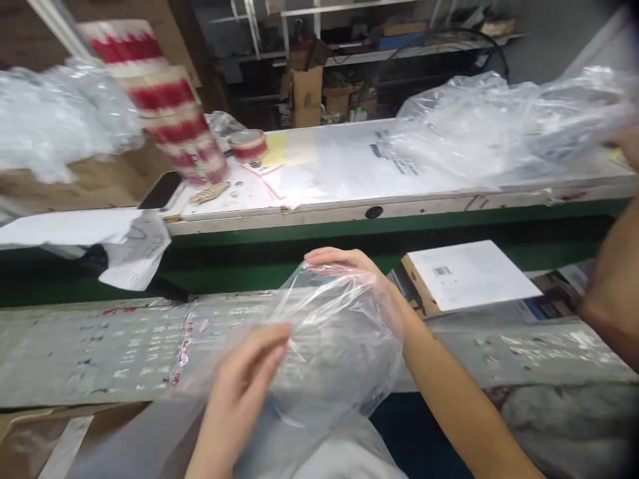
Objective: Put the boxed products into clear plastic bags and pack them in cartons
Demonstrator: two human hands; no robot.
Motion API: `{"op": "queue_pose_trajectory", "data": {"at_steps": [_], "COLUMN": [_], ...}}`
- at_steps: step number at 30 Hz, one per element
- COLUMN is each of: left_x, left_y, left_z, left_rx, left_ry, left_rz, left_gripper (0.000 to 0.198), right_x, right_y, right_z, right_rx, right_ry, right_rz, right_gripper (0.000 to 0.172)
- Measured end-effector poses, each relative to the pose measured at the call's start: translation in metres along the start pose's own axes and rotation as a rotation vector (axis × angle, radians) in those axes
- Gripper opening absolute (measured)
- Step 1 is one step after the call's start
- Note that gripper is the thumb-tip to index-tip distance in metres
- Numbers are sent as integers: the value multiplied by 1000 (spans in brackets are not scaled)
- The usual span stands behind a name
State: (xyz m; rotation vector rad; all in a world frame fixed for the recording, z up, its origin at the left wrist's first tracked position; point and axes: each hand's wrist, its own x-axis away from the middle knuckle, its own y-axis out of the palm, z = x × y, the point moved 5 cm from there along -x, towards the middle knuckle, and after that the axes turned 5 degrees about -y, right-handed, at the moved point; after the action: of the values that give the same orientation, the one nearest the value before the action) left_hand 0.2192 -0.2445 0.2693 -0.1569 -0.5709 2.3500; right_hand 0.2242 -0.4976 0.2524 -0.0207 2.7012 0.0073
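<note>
A clear plastic bag (339,359) hangs in front of me over the grey ledge. My left hand (249,372) is closed at the bag's left side, thumb and fingers pinching its film; motion blurs it slightly. At the bag's upper edge, my right hand (349,259) has bent fingers gripping the film, and part of the plastic covers the hand. The bag looks see-through, with folds and glare across it. More pale plastic lies below it near my lap.
A white box (469,276) lies right of my hands. Beyond stands a white bench (324,173) with stacked red-and-white tape rolls (164,100), a single tape roll (248,145) and a plastic bag heap (479,126). Another person's arm (614,286) reaches in at the right.
</note>
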Motion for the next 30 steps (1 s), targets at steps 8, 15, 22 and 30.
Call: {"op": "queue_pose_trajectory", "data": {"at_steps": [8, 15, 22, 30], "left_x": [-30, -82, -98, -108], "left_y": [-56, -31, 40, 62], "left_z": [7, -5, 14, 3], "left_rx": [-594, -403, -443, 149], "left_ry": [326, 87, 309, 42], "left_rz": [529, 8, -344, -578], "left_gripper": [46, 13, 28, 41], "right_x": [-7, 24, 41, 87], "right_y": [38, 42, 69, 50], "right_z": [-3, -52, -88, -64], "right_rx": [87, 729, 1618, 1229], "right_ry": [240, 238, 106, 299], "right_rz": [169, -49, -96, 51], "right_gripper": [24, 39, 21, 16]}}
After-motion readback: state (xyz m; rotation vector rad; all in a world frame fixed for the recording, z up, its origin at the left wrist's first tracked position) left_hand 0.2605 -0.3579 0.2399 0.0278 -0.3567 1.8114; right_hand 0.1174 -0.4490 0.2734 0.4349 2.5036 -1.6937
